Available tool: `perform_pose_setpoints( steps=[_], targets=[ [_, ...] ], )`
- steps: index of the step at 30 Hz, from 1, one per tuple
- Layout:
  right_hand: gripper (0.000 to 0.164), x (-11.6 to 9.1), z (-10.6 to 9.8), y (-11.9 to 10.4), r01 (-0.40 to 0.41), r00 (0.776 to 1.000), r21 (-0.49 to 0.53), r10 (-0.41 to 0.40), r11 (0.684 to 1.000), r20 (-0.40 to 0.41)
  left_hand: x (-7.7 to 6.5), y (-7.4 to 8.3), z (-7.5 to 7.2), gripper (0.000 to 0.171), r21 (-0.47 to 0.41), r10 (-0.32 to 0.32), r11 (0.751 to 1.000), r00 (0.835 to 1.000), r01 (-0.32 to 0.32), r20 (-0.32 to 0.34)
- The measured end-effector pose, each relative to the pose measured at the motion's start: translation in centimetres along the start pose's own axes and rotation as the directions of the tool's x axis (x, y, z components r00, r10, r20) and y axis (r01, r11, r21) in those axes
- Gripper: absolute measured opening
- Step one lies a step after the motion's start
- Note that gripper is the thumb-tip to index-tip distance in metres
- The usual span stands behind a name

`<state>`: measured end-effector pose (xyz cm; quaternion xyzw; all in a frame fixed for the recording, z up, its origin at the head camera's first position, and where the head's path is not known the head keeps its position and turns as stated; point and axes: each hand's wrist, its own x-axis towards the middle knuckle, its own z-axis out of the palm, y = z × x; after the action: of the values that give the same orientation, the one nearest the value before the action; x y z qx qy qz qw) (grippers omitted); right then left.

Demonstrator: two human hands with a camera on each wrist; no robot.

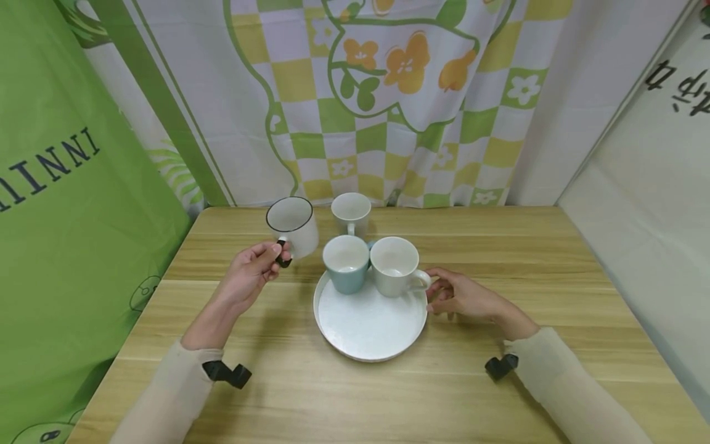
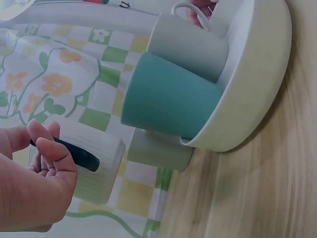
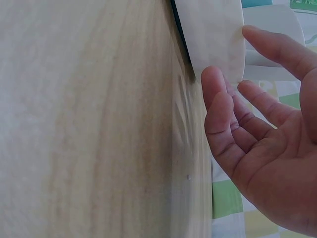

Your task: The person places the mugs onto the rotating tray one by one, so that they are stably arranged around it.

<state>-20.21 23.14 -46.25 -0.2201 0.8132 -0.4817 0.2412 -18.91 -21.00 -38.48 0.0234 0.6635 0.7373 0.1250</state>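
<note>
Sleeves (image 1: 163, 391) reach over the surface (image 1: 444, 401); left fingers (image 1: 273, 249) pinch a black handle (image 1: 284, 258), the white mug (image 1: 302, 237) just beyond, toward the far edge; right fingers (image 3: 220, 111) sit loosely parted by the tray (image 1: 368, 327).

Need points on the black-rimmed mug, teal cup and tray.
Black-rimmed mug (image 1: 304, 238): head view, outer wall.
Teal cup (image 2: 171, 96): left wrist view, outer wall.
Tray (image 1: 370, 327): head view, bare floor.
</note>
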Motion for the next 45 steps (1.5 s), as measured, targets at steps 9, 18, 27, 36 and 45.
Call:
perform_pose_setpoints(
  steps=[9,18,27,36,45],
  targets=[
    [0.071,0.1,0.0,0.0,0.011,1.0,-0.007,-0.011,1.0,0.006,-0.6,1.1,0.5,0.018,-0.032,0.026,0.999,0.999,-0.025,0.032],
    [0.071,0.0,-0.1,-0.3,-0.001,1.0,-0.014,0.0,1.0,-0.005,-1.2,1.9,1.3,0.015,-0.052,0.051,0.998,0.995,-0.047,0.087],
    [0.072,0.1,-0.2,-0.2,-0.001,1.0,-0.005,0.001,1.0,0.006,-1.9,2.4,2.9,0.012,-0.037,0.048,0.998,0.993,-0.044,0.107],
    [0.072,0.1,-0.1,-0.1,-0.003,1.0,-0.015,0.003,1.0,0.001,-2.5,2.3,4.0,0.011,-0.002,0.016,1.0,0.99,-0.015,0.138],
    [0.071,0.0,0.0,-0.3,-0.001,1.0,-0.012,0.001,1.0,0.002,-3.3,2.2,5.2,0.011,0.028,0.032,0.999,0.983,-0.038,0.181]
  ],
)
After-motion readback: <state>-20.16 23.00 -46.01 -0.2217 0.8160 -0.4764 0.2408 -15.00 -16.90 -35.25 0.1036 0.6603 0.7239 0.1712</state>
